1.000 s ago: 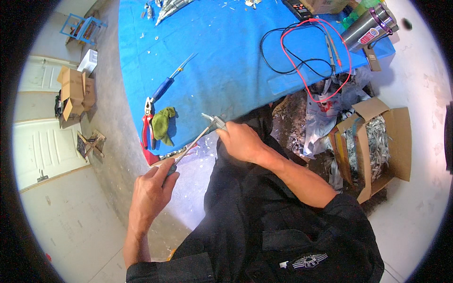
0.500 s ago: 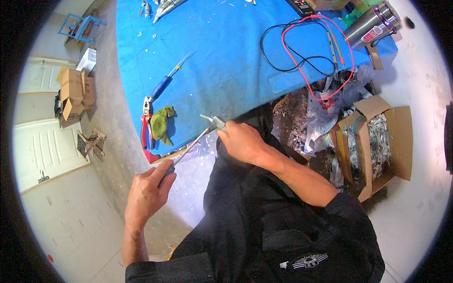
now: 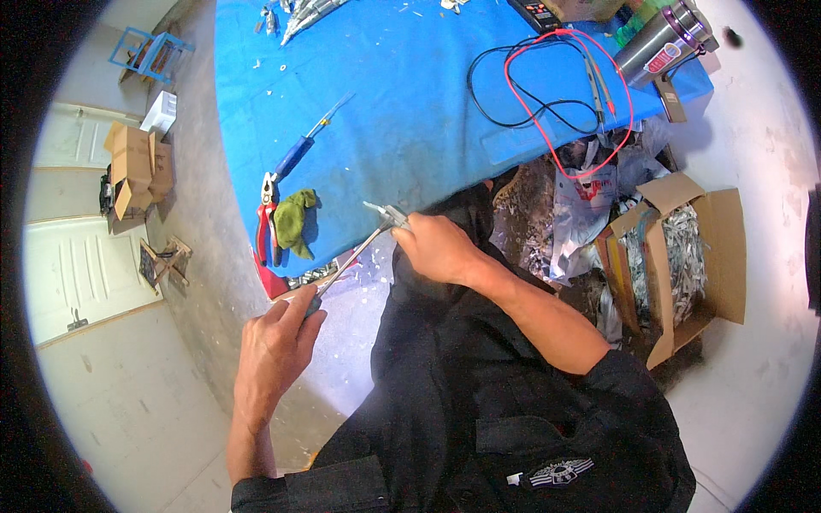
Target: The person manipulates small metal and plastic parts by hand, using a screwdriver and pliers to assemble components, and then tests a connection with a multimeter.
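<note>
My left hand (image 3: 275,346) is closed around the handle of a screwdriver (image 3: 352,260), whose long thin shaft slants up to the right. Its tip meets a small grey metal part (image 3: 392,217) with a pale pointed end, pinched in the fingers of my right hand (image 3: 438,246). Just where the tip touches the part is too small to make out. Both hands are near the front edge of a blue-covered table (image 3: 402,103). Left of the part lie a green cloth (image 3: 295,224), red-handled pliers (image 3: 266,214) and a blue-handled screwdriver (image 3: 296,156).
At the table's right are a meter (image 3: 540,14) with red and black leads (image 3: 629,94) and a steel flask (image 3: 663,47). Below stands an open cardboard box (image 3: 727,256) of silvery scraps. More metal parts (image 3: 312,13) lie at the far edge.
My left hand and the screwdriver handle have shifted slightly right. The right hand still pinches the metal part. The view has moved a little, showing more small silvery pieces by the table's front corner.
</note>
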### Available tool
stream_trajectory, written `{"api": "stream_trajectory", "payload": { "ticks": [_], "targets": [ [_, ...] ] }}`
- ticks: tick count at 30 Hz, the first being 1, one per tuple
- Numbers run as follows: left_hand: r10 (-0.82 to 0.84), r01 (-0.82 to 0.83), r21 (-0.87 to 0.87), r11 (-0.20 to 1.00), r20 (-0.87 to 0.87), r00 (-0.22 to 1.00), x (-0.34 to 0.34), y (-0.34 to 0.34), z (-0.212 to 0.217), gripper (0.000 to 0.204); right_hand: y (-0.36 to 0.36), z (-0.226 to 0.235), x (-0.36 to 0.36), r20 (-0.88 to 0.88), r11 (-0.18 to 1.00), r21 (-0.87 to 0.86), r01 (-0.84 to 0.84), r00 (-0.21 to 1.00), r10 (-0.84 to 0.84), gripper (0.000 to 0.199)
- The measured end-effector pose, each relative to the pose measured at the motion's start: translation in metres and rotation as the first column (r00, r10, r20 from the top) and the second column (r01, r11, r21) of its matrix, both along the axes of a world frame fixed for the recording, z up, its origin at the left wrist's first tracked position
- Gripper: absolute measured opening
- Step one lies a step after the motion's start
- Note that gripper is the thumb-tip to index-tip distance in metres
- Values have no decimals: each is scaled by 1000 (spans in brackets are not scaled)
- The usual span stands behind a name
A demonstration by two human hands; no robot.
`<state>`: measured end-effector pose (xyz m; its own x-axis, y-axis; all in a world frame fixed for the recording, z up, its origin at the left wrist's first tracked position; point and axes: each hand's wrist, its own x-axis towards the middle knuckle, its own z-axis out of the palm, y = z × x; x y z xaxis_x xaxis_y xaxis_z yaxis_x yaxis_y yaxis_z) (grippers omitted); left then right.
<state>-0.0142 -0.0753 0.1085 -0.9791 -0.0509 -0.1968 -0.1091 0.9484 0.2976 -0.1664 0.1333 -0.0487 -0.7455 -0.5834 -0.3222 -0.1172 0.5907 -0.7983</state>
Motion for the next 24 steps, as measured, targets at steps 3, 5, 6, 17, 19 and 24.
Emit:
{"api": "stream_trajectory", "payload": {
  "ticks": [3,5,6,17,19,24],
  "targets": [
    [10,-9,-31,999,42,999,-1,4,2,33,1,4,-1,26,1000,1,3,1000,-3,46],
    [4,-1,-44,999,64,998,-1,2,1,33,1,4,0,26,1000,11,5,1000,-5,46],
    [4,0,-52,999,76,997,0,1,1,33,0,3,2,18,1000,16,6,1000,-6,46],
    [199,-286,285,915,298,934,-5,-17,-7,26,1,11,2,28,999,35,7,1000,-8,46],
    [164,-192,237,952,132,977,2,-10,-10,27,1,9,2,7,1000,27,-2,1000,2,45],
    [-11,13,-114,993,23,1000,0,8,3,30,1,8,-1,9,997,75,-22,1000,22,45]
  ]
}}
